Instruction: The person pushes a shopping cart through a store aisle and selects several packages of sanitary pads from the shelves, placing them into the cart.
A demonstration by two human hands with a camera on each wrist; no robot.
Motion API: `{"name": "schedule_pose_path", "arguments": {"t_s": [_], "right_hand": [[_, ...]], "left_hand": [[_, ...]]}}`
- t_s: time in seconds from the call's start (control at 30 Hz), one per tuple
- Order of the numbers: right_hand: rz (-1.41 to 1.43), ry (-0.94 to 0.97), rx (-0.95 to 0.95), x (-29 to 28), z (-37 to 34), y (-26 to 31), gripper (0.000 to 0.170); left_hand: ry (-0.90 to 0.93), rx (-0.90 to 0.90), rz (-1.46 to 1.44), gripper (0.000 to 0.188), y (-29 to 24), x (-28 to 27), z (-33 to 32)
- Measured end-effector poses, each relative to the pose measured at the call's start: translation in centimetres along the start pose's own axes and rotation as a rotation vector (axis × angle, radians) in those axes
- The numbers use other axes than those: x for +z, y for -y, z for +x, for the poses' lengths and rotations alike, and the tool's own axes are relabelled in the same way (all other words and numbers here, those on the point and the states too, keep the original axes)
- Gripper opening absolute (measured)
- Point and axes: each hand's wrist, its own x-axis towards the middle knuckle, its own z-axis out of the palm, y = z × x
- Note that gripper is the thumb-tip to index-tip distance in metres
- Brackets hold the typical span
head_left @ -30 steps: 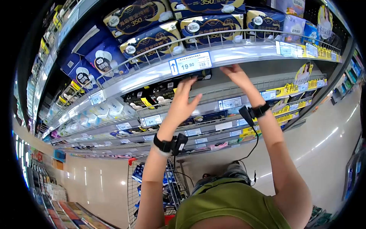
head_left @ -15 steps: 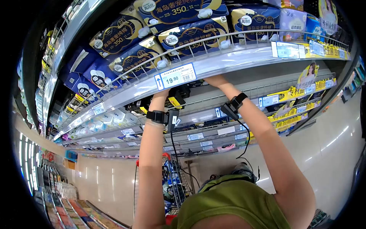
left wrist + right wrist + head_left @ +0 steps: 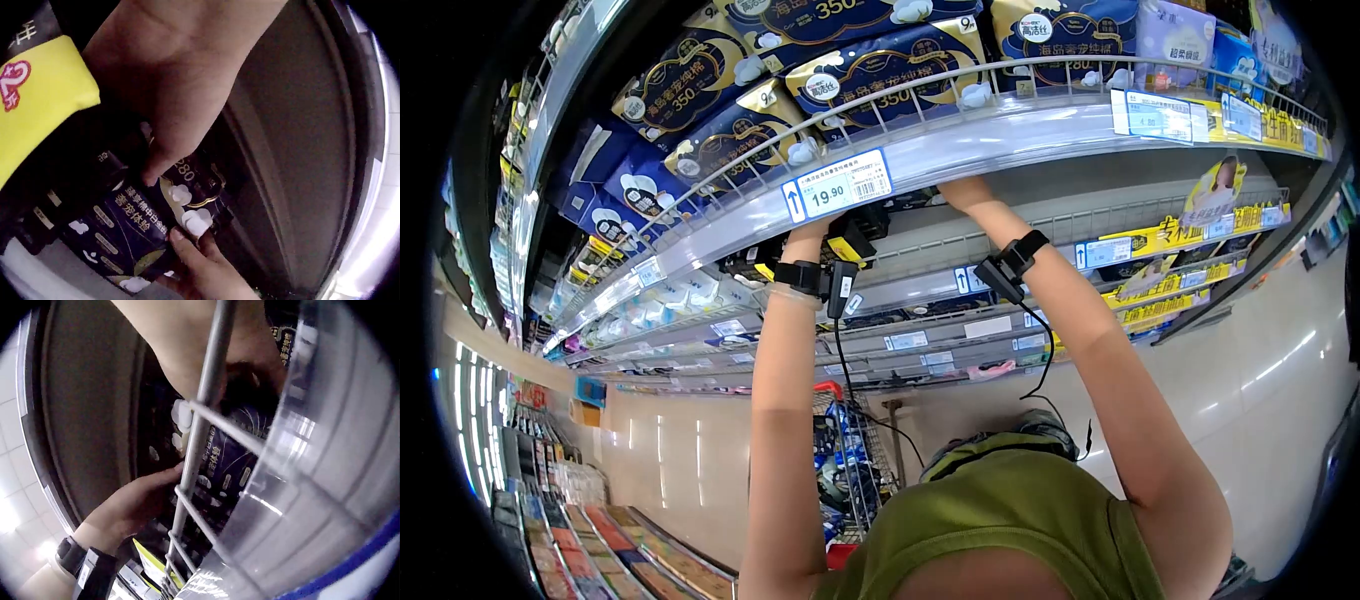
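Both hands reach in under the shelf with the 19.90 price tag point(image 3: 837, 186), which hides most of their fingers in the head view. In the left wrist view a dark blue pack of sanitary pads point(image 3: 134, 228) with white flowers and gold print lies between them. My left hand point(image 3: 178, 81) holds it from above, thumb along its edge, the other fingers hidden. My right hand point(image 3: 209, 272) pinches its lower corner, thumb on top. The right wrist view shows the pack point(image 3: 225, 456) behind wire rails, with the left hand point(image 3: 134, 503) at its near end.
A wire rail point(image 3: 200, 425) and clear shelf lip stand in front of the right forearm. Navy packs point(image 3: 885, 72) fill the shelf above. A black pack with a yellow corner point(image 3: 47, 100) is beside the left hand. A shopping cart point(image 3: 855, 470) with blue packs stands below.
Both hands have moved forward under the shelf, from spread and visible at its edge to mostly hidden. They now hold a pack. The head view has shifted slightly.
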Motion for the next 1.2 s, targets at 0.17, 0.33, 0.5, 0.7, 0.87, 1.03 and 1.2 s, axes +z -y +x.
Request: {"name": "schedule_pose_path", "arguments": {"t_s": [0.17, 0.33, 0.5, 0.7, 0.87, 1.03, 1.2], "right_hand": [[-0.044, -0.016, -0.058, -1.5, -0.6, -0.3, 0.045], [0.06, 0.151, 0.234, -9.1, -3.3, 3.1, 0.048], [0.192, 0.02, 0.204, -12.6, -5.9, 3.0, 0.045], [0.173, -0.01, 0.109, -13.2, -8.4, 5.8, 0.05], [0.067, -0.063, 0.103, -11.4, -8.5, 6.8, 0.06], [0.014, -0.083, 0.067, -10.5, -8.9, 7.9, 0.063], [-0.042, -0.029, -0.039, -10.4, -9.4, 7.5, 0.066]], "left_hand": [[0.026, 0.123, 0.124, 0.042, -1.6, 1.6, 1.0], [0.294, -0.097, -0.348, 0.053, -8.4, -0.7, 2.2], [0.393, -0.304, -0.643, 0.056, -14.4, -3.8, 2.9], [0.173, -0.299, -0.789, 0.065, -14.3, -0.9, -1.0], [0.097, -0.377, -1.202, 0.074, -14.6, -0.8, -2.6], [-0.038, -0.451, -1.226, 0.064, -14.5, -0.8, -3.5], [-0.239, -0.632, -1.246, 0.047, -15.8, -1.5, -3.2]]}}
